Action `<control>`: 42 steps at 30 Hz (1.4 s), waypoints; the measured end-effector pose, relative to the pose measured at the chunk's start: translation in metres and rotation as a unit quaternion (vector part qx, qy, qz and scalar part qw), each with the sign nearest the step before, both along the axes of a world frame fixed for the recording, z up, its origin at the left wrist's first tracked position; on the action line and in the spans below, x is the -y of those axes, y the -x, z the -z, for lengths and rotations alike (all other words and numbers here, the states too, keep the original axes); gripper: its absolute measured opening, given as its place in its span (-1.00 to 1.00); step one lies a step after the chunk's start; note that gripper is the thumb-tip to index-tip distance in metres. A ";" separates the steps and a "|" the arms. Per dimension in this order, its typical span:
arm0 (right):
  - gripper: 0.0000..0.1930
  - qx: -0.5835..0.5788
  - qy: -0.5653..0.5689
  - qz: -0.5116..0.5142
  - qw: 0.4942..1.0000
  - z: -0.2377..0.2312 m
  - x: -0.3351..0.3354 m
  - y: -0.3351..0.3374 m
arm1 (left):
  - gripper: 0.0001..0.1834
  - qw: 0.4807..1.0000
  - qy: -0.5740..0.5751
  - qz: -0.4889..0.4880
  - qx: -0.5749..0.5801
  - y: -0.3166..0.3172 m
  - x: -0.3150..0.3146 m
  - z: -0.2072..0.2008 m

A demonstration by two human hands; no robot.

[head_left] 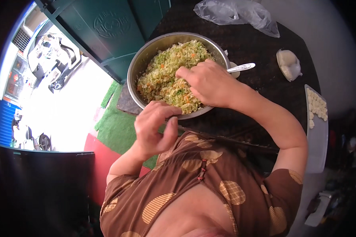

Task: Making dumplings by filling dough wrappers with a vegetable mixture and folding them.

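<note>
A wide steel bowl (133,91) on the dark table (261,118) holds finely chopped vegetables (174,59), pale green and white with orange bits. My left hand (152,126) grips the near rim, fingers over the edge and thumb outside. Over the right part of the bowl, my right hand (209,81) is closed, fingers curled down at the mix; what they hold, if anything, is hidden. Beside my right wrist a metal spoon's handle (242,68) sticks out past the rim; its other end is out of sight behind my hand. A small pale round thing (234,70) lies under the handle.
A clear plastic bag (237,14) lies at the table's far edge. To the right are a pale lump in plastic (288,65) and a white tray (317,130) with small white pieces. A green door panel (106,27) stands at far left, beside an opening with a parked scooter (55,59).
</note>
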State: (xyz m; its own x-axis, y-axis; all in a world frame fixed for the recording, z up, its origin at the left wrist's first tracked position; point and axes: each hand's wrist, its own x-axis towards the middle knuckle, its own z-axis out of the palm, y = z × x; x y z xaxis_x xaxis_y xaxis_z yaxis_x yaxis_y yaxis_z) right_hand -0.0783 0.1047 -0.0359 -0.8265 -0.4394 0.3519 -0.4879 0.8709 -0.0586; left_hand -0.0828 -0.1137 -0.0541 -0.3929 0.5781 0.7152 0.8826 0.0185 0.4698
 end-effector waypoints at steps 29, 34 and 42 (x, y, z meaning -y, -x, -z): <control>-0.76 0.088 0.550 0.029 0.830 -0.006 -0.073 -0.044 | -0.77 0.936 0.300 -0.057 0.175 0.103 0.005 -0.047; -0.86 0.127 0.423 -0.130 0.887 -0.030 -0.063 -0.015 | -0.70 0.938 0.132 -0.074 0.310 0.102 0.011 -0.024; -0.89 0.238 0.344 -0.276 0.865 -0.018 -0.028 0.030 | -0.68 0.950 0.063 -0.086 0.292 0.100 0.005 -0.010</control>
State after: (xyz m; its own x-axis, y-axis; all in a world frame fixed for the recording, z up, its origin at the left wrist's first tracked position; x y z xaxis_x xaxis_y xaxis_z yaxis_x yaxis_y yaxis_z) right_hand -0.1078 0.1323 -0.0176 -0.6804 -0.6355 0.3649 -0.5962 0.1905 -0.7799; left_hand -0.1829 -0.1183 -0.0439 -0.7985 0.5356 0.2748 0.4500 0.2279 0.8634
